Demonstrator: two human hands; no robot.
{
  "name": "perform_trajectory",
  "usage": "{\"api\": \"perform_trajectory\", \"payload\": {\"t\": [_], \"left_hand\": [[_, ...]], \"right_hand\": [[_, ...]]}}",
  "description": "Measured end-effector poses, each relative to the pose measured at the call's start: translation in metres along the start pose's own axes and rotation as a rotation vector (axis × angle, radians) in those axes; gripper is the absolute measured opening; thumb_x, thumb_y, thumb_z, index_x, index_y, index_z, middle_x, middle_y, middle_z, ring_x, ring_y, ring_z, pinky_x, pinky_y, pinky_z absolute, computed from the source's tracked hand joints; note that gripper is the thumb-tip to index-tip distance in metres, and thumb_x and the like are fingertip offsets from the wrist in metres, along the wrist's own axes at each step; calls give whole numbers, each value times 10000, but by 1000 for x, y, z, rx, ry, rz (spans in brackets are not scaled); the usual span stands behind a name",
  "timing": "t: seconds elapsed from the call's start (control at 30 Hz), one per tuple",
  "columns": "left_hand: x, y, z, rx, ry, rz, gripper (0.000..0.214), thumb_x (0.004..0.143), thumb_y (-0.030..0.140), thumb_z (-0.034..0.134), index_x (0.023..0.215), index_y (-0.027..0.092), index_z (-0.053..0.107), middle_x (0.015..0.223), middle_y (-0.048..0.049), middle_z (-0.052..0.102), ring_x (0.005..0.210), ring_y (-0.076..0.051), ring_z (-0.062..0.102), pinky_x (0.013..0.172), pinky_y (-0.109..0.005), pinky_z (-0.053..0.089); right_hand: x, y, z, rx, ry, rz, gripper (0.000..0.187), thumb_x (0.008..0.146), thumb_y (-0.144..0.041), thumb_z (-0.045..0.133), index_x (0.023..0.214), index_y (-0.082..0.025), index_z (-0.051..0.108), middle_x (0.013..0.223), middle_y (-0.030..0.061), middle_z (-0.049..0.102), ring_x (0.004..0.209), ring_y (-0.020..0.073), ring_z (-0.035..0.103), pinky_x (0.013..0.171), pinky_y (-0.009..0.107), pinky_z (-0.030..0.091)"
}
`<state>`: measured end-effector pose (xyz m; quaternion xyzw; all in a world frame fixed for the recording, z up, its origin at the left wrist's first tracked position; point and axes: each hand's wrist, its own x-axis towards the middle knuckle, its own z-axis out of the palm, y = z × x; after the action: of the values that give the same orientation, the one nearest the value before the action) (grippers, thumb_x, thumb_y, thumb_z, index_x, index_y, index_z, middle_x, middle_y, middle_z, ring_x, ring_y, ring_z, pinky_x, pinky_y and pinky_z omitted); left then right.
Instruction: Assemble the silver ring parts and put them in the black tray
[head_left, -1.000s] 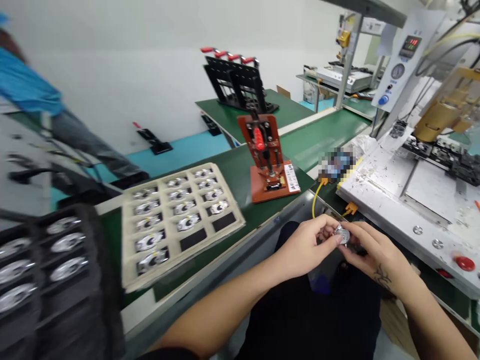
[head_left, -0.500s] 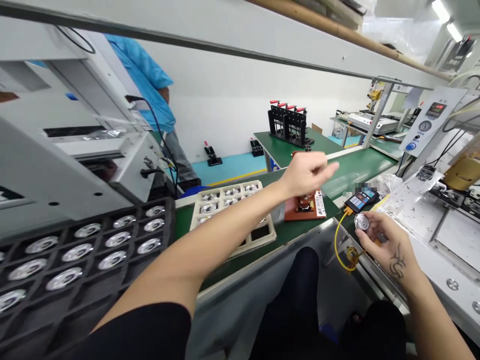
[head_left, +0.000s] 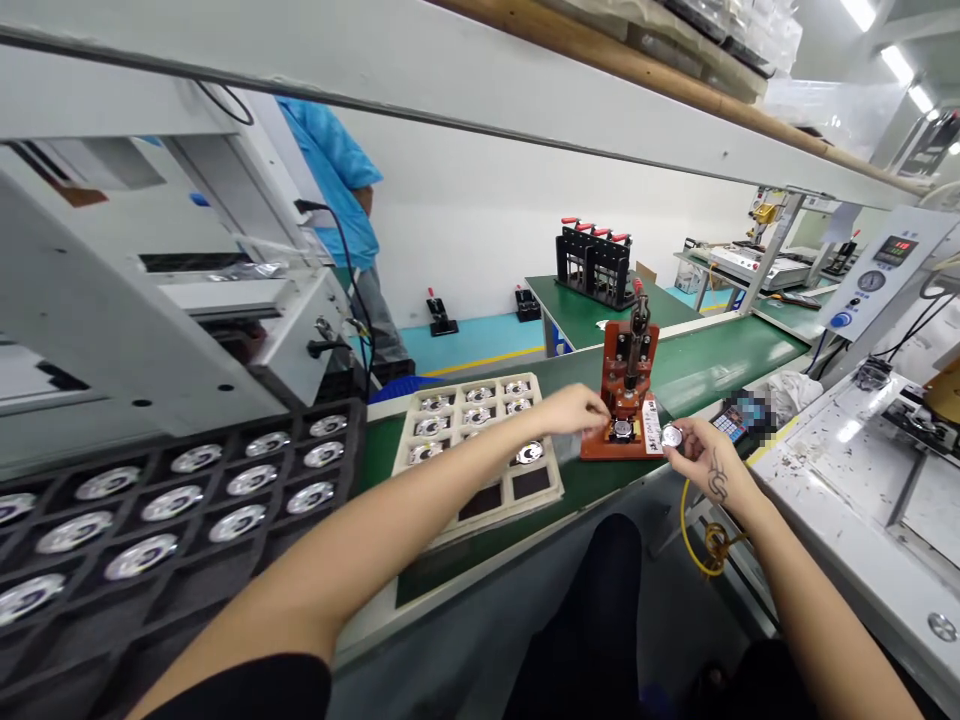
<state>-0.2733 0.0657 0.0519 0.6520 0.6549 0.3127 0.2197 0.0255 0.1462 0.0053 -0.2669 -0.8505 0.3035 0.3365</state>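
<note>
**Both hands close on the red press**

The left hand has dropped from mid-air to the toggle press jig. The right hand has carried its round metal part up beside the jig. This looks like loading. The left fingers are bunched just short of the seated part, and I cannot tell whether they grip it. The right fingertips pinch the round metal part. Next, the nest needs clearing.

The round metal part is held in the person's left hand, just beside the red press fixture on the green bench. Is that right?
Wrong hand. The head view shows the round metal part held in the right hand, just beside the red press fixture on the green bench; the left hand is at the fixture's base.
</note>
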Motion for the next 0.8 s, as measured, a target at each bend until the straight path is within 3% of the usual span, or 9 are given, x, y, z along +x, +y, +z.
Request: {"api": "perform_trajectory", "payload": {"t": [0.1, 0.17, 0.33, 0.5, 0.63, 0.7, 0.8], "left_hand": [[-1, -7, 44, 11, -41, -35, 139, 768, 264, 806, 871, 171, 818, 679, -21, 752, 635, -218, 706, 652, -293, 533], [7, -7, 61, 11, -24, -37, 224, 738, 240, 813, 950, 168, 819, 764, -29, 780, 733, -232, 729, 691, -280, 525], [16, -12, 68, -17, 3, -21, 274, 725, 256, 814, 986, 175, 803, 771, -12, 751, 747, -211, 692, 703, -268, 498], [-9, -22, 41, -54, 23, -50, 271, 734, 386, 825, 905, 177, 793, 644, 21, 640, 612, -178, 592, 616, -284, 443], [-43, -27, -1, -97, 93, -73, 353, 731, 435, 844, 996, 205, 804, 903, -40, 720, 757, -195, 655, 683, -298, 510], [-59, -26, -21, -120, 108, -96, 398, 779, 461, 831, 1088, 215, 789, 950, -60, 727, 769, -200, 677, 670, -307, 534], [-83, -21, -44, -296, 108, -156, 403, 840, 466, 822, 1146, 219, 735, 813, -26, 706, 688, -192, 697, 644, -320, 570]], "right_hand": [[18, 11, 17, -2, -29, 10, 297, 864, -358, 729, 1107, -191, 688, 716, -41, 554, 623, 160, 544, 638, 302, 475], [27, 16, 24, -4, -48, 20, 319, 861, -375, 729, 1109, -180, 681, 674, -57, 535, 594, 155, 533, 623, 298, 464], [35, 28, 36, -13, -110, 26, 305, 908, -383, 725, 1116, -168, 665, 715, -35, 615, 608, 146, 576, 605, 278, 484], [55, 44, 55, -52, -244, -11, 274, 1026, -397, 738, 1145, -154, 695, 943, 16, 715, 746, 150, 678, 702, 308, 596], [77, 48, 66, -90, -363, -72, 284, 1057, -395, 723, 1220, -163, 713, 1187, 74, 739, 987, 210, 737, 865, 401, 648], [83, 45, 69, -90, -410, -101, 291, 1055, -398, 726, 1222, -159, 715, 1188, 71, 742, 1000, 220, 742, 875, 409, 649], [83, 37, 69, -85, -430, -120, 293, 1010, -417, 774, 1121, -148, 738, 1037, 37, 756, 866, 190, 732, 784, 351, 629]]}}
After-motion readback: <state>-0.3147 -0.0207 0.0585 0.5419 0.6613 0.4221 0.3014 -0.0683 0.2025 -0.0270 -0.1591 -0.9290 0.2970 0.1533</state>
